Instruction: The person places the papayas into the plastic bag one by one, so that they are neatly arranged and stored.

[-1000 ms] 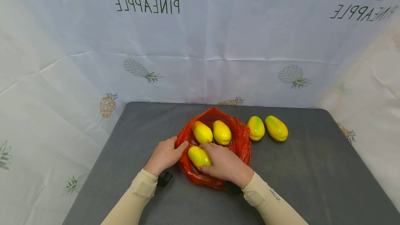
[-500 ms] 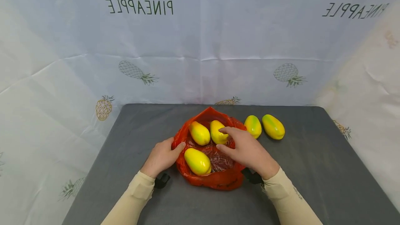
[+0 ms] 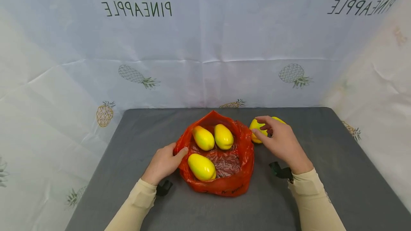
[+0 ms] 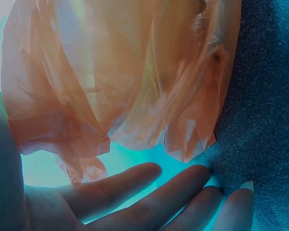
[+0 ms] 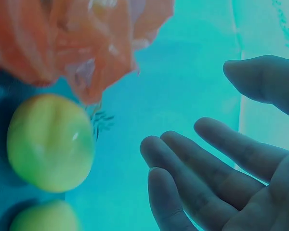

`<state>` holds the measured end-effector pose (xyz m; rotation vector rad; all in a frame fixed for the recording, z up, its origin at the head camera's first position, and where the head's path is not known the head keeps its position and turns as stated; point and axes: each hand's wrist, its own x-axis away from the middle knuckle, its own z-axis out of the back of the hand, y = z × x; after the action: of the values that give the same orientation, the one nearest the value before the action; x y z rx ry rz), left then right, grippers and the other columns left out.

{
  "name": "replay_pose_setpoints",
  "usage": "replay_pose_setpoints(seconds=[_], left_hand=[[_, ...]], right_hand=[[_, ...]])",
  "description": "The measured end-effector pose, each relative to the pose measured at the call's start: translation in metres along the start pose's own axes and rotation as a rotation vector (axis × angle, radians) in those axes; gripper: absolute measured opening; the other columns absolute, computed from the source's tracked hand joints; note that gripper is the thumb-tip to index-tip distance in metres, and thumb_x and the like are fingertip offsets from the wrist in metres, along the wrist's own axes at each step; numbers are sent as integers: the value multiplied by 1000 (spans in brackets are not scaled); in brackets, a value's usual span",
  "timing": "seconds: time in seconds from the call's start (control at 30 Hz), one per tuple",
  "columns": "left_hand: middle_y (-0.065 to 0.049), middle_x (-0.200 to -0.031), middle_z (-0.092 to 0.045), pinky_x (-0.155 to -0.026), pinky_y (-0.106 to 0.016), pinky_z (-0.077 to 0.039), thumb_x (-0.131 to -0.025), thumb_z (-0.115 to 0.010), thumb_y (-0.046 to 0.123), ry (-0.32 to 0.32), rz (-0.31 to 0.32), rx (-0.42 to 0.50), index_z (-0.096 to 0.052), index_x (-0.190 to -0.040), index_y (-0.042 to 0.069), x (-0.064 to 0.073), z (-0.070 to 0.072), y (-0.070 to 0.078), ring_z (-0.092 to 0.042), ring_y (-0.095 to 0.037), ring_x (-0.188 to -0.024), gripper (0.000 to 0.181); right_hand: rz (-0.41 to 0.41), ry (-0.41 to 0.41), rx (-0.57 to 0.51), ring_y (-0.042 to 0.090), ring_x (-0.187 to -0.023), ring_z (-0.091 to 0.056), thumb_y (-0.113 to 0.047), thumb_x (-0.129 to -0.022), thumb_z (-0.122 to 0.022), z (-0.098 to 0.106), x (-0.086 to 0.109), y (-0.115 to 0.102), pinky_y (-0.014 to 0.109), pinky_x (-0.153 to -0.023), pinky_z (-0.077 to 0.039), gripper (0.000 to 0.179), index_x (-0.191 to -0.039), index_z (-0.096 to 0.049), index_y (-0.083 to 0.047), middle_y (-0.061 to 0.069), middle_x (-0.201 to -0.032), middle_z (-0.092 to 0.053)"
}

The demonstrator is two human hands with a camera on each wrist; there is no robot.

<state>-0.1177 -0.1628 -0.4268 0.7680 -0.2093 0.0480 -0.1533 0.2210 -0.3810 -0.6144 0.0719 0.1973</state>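
A red plastic bag (image 3: 246, 163) stands wide open mid-table with three yellow-green fruits, papaya- or mango-like, inside: one near the front (image 3: 201, 167) and two at the back (image 3: 203, 138). My left hand (image 3: 163, 163) holds the bag's left rim, thumb over the edge; in the left wrist view its fingers (image 4: 149, 202) lie loosely extended outside the bag. My right hand (image 3: 284, 145) hovers right of the bag, fingers spread and holding nothing. Just beyond its fingertips is another fruit (image 3: 254, 127), partly covered; the hand mostly hides one more fruit (image 3: 278, 119).
The dark grey table (image 3: 346, 188) ends at a white curtain (image 3: 250, 38) with printed pineapples, which also rises at both sides. A black wrist-worn mount (image 3: 164, 188) sits under the left wrist, another mount (image 3: 279, 171) under the right.
My right hand has let go of the front fruit inside the bag and moved right and back, out over the fruits on the table. The left hand stays on the rim.
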Motion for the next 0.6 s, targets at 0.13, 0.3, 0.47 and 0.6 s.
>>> replay_pose_setpoints(seconds=[0.13, 0.3, 0.47, 0.6], left_hand=[[-4, -81, -64, -64, -32, -48, -105, -67, 46, -4, 0, 9, -70, -119, 11, 0, 0, 0, -59, -19, -70, 37], [-4, -80, -63, -64, -32, -47, -105, -67, 46, -11, 8, 15, -70, -119, 12, 0, -1, -1, -58, -19, -69, 37], [-4, -80, -63, -64, -32, -47, -105, -67, 47, -19, 9, 11, -70, -120, 11, -1, 1, -1, -58, -19, -69, 39], [-4, -82, -65, -65, -32, -48, -105, -66, 48, -15, 9, -2, -70, -123, 11, -2, 2, -1, -59, -19, -71, 40]], right_hand=[[-26, 8, -6, 42, -119, -72, -39, -105, -70, 4, 0, 9, 61, -97, -60, 54, -150, -60, -11, 21, -140, -69], [-58, 43, 10, 44, -121, -70, -38, -106, -69, 9, 0, 27, 64, -98, -59, 54, -151, -59, -9, 23, -144, -67], [-87, 94, 9, 47, -123, -67, -38, -107, -68, 12, 0, 46, 67, -100, -56, 55, -151, -58, -6, 25, -145, -65], [-114, 97, -8, 50, -128, -63, -42, -108, -66, 12, -2, 58, 67, -104, -53, 59, -152, -56, -4, 29, -148, -62]])
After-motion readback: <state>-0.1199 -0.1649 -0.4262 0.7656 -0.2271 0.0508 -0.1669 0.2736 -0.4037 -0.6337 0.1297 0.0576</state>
